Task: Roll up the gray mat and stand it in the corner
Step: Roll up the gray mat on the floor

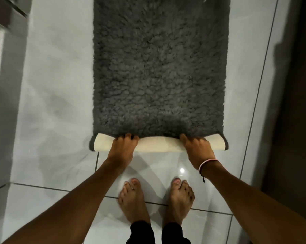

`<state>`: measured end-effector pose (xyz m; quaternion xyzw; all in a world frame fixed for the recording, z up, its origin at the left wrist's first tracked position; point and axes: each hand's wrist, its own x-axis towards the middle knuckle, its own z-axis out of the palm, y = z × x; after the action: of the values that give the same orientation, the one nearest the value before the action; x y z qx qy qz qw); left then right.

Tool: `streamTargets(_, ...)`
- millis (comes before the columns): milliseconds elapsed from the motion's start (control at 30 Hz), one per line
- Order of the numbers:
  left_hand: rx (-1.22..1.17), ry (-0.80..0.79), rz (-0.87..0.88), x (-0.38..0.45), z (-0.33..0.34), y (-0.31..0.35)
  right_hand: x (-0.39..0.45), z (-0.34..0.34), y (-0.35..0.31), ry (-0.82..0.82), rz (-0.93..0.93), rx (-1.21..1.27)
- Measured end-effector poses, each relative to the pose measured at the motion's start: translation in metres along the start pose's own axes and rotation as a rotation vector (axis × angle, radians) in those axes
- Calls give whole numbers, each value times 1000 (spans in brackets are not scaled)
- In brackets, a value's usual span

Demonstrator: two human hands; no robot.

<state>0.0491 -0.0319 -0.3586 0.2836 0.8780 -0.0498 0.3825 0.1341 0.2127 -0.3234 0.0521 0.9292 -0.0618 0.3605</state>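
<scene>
The first turn of the roll is being made. At the left, the left hand (123, 147) is clenched on the folded near edge of the gray mat (159, 67); at the right, the right hand (198, 148) is clenched likewise. The mat lies flat on the tiled floor (57, 85) ahead of the fingers (129, 136). An even forward push from both hands is judged to be needed next.

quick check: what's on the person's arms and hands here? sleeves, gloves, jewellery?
Both forearms are bare, with no sleeves or gloves in view. The left hand has nothing on it, and no rings or watch show on either hand. The right hand has a thin pink-and-white band at the wrist, plus a dark cord with a loose end hanging down.
</scene>
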Motion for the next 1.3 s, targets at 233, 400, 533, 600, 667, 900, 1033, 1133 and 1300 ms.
streamTargets(233,56,64,-103,-28,-9,-6,-14,-6,-14,7,90,-65)
streamTargets(400,172,151,-80,-29,-10,-1,-1,-10,-3,159,97,-47)
streamTargets(533,146,162,-55,-26,10,-3,-9,10,10,97,-37,-73)
streamTargets(600,88,189,-37,-27,22,-4,-11,21,15,-7,-70,-145)
streamTargets(667,83,212,-6,-24,27,-7,-8,27,14,-37,-60,-203)
streamTargets(900,385,199,-26,24,-3,-15,37,8,-5,117,60,-177)
streamTargets(1033,259,131,-35,1,3,-4,23,6,-5,108,35,-145)
streamTargets(1133,162,57,5,-21,16,1,-2,18,-8,-6,16,-92)
streamTargets(1300,95,-66,-22,-39,21,-9,-28,33,-20,-103,102,67)
